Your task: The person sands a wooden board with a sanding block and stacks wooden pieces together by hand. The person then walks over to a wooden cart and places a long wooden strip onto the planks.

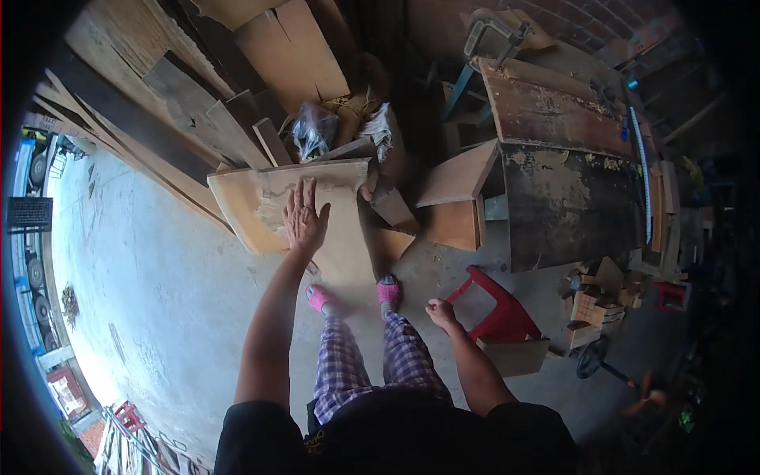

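Observation:
My left hand (305,220) is open, its fingers stretched out over a pale wooden board (339,218). Whether the palm presses on the wood or hovers just above it, I cannot tell. The board leans toward my feet, with a rough, lighter patch near its upper left. My right hand (441,312) is closed in a fist at my right side, just left of a red plastic stool (507,313) lying tipped on the floor. Anything inside that fist is hidden.
Planks (158,119) lean at the upper left. A dark workbench top (574,210) with wood shavings and a clamp (495,39) stands at the right. Wood offcuts (598,305) are piled on the floor below it. A plastic bag (314,131) lies behind the board.

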Motion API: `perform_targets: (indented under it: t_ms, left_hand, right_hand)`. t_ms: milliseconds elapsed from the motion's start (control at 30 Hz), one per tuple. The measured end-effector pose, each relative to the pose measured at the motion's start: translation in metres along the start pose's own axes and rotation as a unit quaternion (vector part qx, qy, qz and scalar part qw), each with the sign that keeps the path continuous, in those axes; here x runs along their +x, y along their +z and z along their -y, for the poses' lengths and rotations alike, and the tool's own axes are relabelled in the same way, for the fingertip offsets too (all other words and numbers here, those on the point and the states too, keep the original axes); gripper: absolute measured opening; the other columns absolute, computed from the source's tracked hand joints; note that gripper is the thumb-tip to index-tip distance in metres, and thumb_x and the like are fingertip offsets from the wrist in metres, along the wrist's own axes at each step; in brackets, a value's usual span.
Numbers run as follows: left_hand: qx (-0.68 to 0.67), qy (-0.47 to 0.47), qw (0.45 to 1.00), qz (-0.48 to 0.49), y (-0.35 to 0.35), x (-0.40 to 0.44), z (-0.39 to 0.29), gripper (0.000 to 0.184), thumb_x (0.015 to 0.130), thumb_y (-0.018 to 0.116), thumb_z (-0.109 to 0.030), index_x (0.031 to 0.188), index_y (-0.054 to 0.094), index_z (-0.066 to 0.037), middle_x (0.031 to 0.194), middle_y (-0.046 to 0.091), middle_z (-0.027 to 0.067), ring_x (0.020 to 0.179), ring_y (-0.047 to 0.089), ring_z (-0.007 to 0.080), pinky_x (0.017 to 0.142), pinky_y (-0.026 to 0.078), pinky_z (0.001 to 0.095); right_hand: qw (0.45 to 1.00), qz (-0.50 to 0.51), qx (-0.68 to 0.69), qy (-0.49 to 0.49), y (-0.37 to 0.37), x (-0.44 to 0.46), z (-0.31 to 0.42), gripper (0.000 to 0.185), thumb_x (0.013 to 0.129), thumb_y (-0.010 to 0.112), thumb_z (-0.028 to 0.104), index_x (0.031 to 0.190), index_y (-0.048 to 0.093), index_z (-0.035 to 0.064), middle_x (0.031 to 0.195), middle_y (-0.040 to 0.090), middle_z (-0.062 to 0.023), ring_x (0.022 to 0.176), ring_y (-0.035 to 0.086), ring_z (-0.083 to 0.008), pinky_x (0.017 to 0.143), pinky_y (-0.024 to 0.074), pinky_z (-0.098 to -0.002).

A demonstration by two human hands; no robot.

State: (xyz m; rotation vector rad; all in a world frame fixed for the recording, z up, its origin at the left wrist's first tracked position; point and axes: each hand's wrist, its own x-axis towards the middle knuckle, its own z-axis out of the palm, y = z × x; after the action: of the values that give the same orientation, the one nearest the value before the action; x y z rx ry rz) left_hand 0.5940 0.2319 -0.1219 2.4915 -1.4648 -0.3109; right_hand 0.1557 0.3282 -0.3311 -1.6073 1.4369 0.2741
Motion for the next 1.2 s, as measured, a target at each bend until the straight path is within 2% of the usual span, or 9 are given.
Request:
perform_targets:
  t_ms: [133, 200, 333, 367, 433, 800, 967, 1100, 1200]
  left_hand:
    - [-0.148, -0.025, 0.977, 0.150, 0.079, -0.141, 0.067, 0.061, 0.089, 0.064, -0.041, 0.140, 0.048, -0.013, 0.132, 0.054, 0.0218, 0.122, 0.050, 0.0413, 0.105, 0.040, 0.0481]
    - [-0.142, -0.153, 0.939, 0.273, 0.094, -0.238, 0.094, 0.061, 0.086, 0.066, -0.041, 0.137, 0.051, -0.011, 0.131, 0.055, 0.0209, 0.124, 0.050, 0.0423, 0.106, 0.039, 0.0496]
    - [-0.091, -0.404, 0.788, 0.456, 0.077, -0.417, 0.131, 0.088, 0.082, 0.059, -0.065, 0.143, 0.045, -0.002, 0.148, 0.041, 0.0251, 0.133, 0.045, 0.0392, 0.110, 0.038, 0.0462]
    - [-0.117, -0.457, 0.750, 0.464, 0.073, -0.453, 0.138, 0.080, 0.085, 0.058, -0.062, 0.137, 0.052, -0.001, 0.141, 0.052, 0.0226, 0.131, 0.049, 0.0388, 0.108, 0.041, 0.0495]
    - [-0.207, -0.562, 0.608, 0.521, 0.070, -0.510, 0.151, 0.089, 0.083, 0.056, -0.067, 0.143, 0.044, -0.002, 0.148, 0.042, 0.0240, 0.131, 0.049, 0.0379, 0.101, 0.047, 0.0523]
    - [-0.346, -0.519, 0.597, 0.504, 0.082, -0.567, 0.050, 0.083, 0.084, 0.052, -0.068, 0.144, 0.046, -0.011, 0.147, 0.044, 0.0203, 0.128, 0.051, 0.0364, 0.096, 0.047, 0.0586]
    - [-0.515, -0.597, 0.485, 0.378, 0.052, -0.617, 0.014, 0.086, 0.082, 0.052, -0.071, 0.144, 0.046, -0.011, 0.147, 0.045, 0.0190, 0.128, 0.051, 0.0365, 0.096, 0.047, 0.0585]
    - [-0.621, -0.638, 0.374, 0.257, 0.031, -0.714, 0.009, 0.088, 0.081, 0.053, -0.073, 0.144, 0.046, -0.012, 0.146, 0.045, 0.0179, 0.128, 0.051, 0.0365, 0.096, 0.046, 0.0585]
    - [-0.658, -0.631, 0.348, 0.219, 0.028, -0.768, 0.012, 0.090, 0.080, 0.053, -0.075, 0.144, 0.046, -0.012, 0.146, 0.046, 0.0172, 0.128, 0.050, 0.0366, 0.096, 0.046, 0.0584]
  right_hand:
    - [0.999, -0.001, -0.032, 0.002, -0.017, -0.022, -0.007, 0.035, 0.081, 0.070, 0.034, 0.102, 0.071, 0.0059, 0.101, 0.071, -0.0184, 0.099, 0.068, -0.0347, 0.087, 0.0534, -0.0407]
    - [0.997, 0.027, -0.070, 0.018, -0.027, -0.025, -0.008, 0.040, 0.080, 0.073, 0.035, 0.109, 0.071, 0.0069, 0.109, 0.071, -0.0162, 0.104, 0.068, -0.0300, 0.092, 0.0525, -0.0373]
    - [0.995, 0.048, -0.092, 0.010, -0.046, -0.017, -0.009, 0.040, 0.080, 0.072, 0.036, 0.109, 0.071, 0.0072, 0.112, 0.070, -0.0160, 0.106, 0.067, -0.0301, 0.093, 0.0516, -0.0371]
    - [0.990, 0.057, -0.132, -0.008, -0.052, -0.013, -0.007, 0.040, 0.080, 0.072, 0.037, 0.109, 0.071, 0.0081, 0.111, 0.070, -0.0154, 0.106, 0.066, -0.0302, 0.093, 0.0513, -0.0376]
    - [0.981, 0.063, -0.179, -0.031, -0.065, -0.008, 0.002, 0.040, 0.080, 0.071, 0.038, 0.108, 0.072, 0.0089, 0.111, 0.071, -0.0147, 0.107, 0.066, -0.0303, 0.094, 0.0509, -0.0380]
    - [0.947, 0.020, -0.272, -0.168, -0.042, -0.002, 0.078, 0.035, 0.079, 0.071, 0.034, 0.107, 0.072, 0.0126, 0.105, 0.072, -0.0108, 0.099, 0.068, -0.0279, 0.089, 0.0526, -0.0382]
    - [0.963, 0.157, -0.186, -0.119, 0.017, -0.062, 0.106, 0.024, 0.087, 0.069, 0.017, 0.108, 0.068, 0.0061, 0.085, 0.067, -0.0065, 0.062, 0.062, -0.0130, 0.048, 0.0521, -0.0296]
    - [0.934, 0.237, -0.219, -0.153, 0.075, -0.131, 0.110, 0.023, 0.089, 0.066, 0.014, 0.109, 0.067, 0.0038, 0.085, 0.068, -0.0067, 0.067, 0.065, -0.0149, 0.052, 0.0539, -0.0305]
    - [0.886, 0.297, -0.275, -0.226, 0.096, -0.212, 0.125, 0.033, 0.087, 0.068, 0.018, 0.117, 0.066, 0.0027, 0.087, 0.070, -0.0081, 0.068, 0.066, -0.0154, 0.052, 0.0537, -0.0292]
